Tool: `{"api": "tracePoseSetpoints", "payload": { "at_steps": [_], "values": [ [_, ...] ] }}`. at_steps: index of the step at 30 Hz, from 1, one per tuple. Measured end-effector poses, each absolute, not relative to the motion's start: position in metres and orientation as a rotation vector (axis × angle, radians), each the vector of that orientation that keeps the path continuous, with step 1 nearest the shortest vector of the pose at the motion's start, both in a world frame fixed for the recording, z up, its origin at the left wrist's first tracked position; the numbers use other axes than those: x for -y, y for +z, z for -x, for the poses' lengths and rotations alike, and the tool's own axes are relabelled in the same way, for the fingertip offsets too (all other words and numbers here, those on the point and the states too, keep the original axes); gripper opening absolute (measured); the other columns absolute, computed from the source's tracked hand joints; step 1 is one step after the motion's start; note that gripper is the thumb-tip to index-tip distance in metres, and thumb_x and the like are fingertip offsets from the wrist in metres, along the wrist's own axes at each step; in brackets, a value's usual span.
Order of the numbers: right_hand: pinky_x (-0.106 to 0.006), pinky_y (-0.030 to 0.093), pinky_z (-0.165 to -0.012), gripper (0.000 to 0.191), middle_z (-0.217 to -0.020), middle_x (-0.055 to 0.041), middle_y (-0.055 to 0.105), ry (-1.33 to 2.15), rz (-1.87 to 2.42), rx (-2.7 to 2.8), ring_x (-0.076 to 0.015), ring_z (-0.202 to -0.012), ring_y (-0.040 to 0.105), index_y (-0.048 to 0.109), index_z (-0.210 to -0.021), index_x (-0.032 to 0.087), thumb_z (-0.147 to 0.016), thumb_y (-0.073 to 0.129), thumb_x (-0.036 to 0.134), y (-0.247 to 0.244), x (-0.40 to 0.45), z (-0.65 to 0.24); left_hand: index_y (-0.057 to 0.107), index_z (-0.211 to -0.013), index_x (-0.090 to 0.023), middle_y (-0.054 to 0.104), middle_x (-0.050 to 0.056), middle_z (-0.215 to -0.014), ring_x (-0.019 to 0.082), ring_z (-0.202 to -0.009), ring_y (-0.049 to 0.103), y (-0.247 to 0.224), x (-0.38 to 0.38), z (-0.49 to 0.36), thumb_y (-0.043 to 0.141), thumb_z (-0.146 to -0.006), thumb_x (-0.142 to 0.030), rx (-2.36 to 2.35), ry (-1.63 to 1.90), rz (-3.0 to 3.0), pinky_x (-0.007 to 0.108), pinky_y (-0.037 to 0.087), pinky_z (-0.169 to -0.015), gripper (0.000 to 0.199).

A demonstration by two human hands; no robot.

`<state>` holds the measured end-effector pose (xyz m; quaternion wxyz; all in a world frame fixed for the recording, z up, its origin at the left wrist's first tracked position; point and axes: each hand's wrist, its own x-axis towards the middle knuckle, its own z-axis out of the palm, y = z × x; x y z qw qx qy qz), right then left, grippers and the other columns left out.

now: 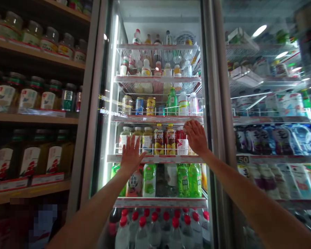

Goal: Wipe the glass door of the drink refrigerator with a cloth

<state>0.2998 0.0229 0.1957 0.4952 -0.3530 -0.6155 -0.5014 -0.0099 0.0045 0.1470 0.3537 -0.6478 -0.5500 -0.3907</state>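
Note:
Both arms reach forward toward a lit drinks fridge. My left hand (131, 154) is raised with its fingers spread and nothing in it, in front of the pale-labelled bottles (147, 138) on the fourth shelf. Higher and to the right, my right hand (196, 137) is stretched out with fingers extended, partly covering a red bottle (181, 140). I see nothing held in it. Between the hands stand two dark bottles with yellow caps, one of them a tea bottle (159, 140). Whether either hand touches glass or a shelf, I cannot tell.
Green bottles (182, 180) fill the shelf below, and red-capped clear bottles (154, 224) stand at the bottom. A metal door frame (220, 103) separates a second stocked fridge on the right. Wooden shelves (33, 119) with jars and bottles line the left.

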Motion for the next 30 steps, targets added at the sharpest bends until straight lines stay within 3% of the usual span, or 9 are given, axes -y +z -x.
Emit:
{"api": "tracePoseSetpoints", "payload": {
  "at_steps": [7,13,15,21,23,30],
  "values": [
    [-0.049,0.030,-0.108,0.042,-0.141,-0.0077,0.040,-1.337,0.755,1.765,-0.0237,-0.138,0.019,0.049,-0.126,0.022,-0.086,0.041,0.016,0.142,-0.014,-0.316,0.023,-0.142,-0.013,0.015,0.012,-0.151,0.029,-0.139,0.006,0.147,-0.002,0.008,0.041,-0.087,-0.044,1.422,-1.004,1.648,0.050,0.018,-0.110,0.066],
    [-0.050,0.030,-0.107,0.040,-0.142,-0.0119,0.037,-1.223,0.890,1.409,-0.0256,-0.136,0.022,0.049,-0.126,0.016,-0.087,0.039,0.019,0.219,-0.026,-0.329,0.021,-0.142,-0.013,0.013,0.013,-0.151,0.029,-0.139,0.005,0.146,-0.004,0.009,0.042,-0.087,-0.045,1.428,-0.995,1.655,0.050,0.019,-0.110,0.067],
    [-0.050,0.030,-0.107,0.039,-0.142,-0.0112,0.036,-1.192,0.891,1.366,-0.0254,-0.136,0.023,0.049,-0.126,0.017,-0.088,0.038,0.020,0.224,-0.029,-0.330,0.022,-0.142,-0.013,0.013,0.013,-0.151,0.029,-0.139,0.005,0.147,-0.004,0.008,0.042,-0.086,-0.045,1.429,-0.995,1.651,0.050,0.019,-0.110,0.068],
    [-0.052,0.031,-0.106,0.047,-0.147,-0.0065,0.028,-1.216,0.764,1.457,-0.0258,-0.137,0.020,0.039,-0.134,0.023,-0.087,0.040,0.016,0.129,-0.021,-0.331,0.021,-0.142,-0.014,0.013,0.012,-0.151,0.028,-0.139,0.005,0.144,-0.008,0.010,0.039,-0.088,-0.046,1.364,-1.035,1.638,0.051,0.020,-0.109,0.066],
    [-0.052,0.031,-0.106,0.049,-0.147,-0.0060,0.028,-1.238,0.751,1.516,-0.0259,-0.137,0.020,0.038,-0.134,0.024,-0.086,0.041,0.015,0.121,-0.022,-0.335,0.021,-0.142,-0.013,0.013,0.013,-0.151,0.029,-0.139,0.005,0.144,-0.009,0.010,0.039,-0.088,-0.046,1.353,-1.028,1.643,0.052,0.020,-0.109,0.066],
    [-0.050,0.028,-0.109,0.040,-0.143,-0.0105,0.034,-1.127,0.875,1.298,-0.0241,-0.135,0.024,0.047,-0.127,0.017,-0.089,0.033,0.020,0.220,-0.033,-0.338,0.019,-0.143,-0.013,0.012,0.013,-0.151,0.029,-0.139,0.003,0.145,-0.007,0.009,0.042,-0.087,-0.045,1.398,-0.990,1.637,0.052,0.021,-0.109,0.068]
  ]
}}
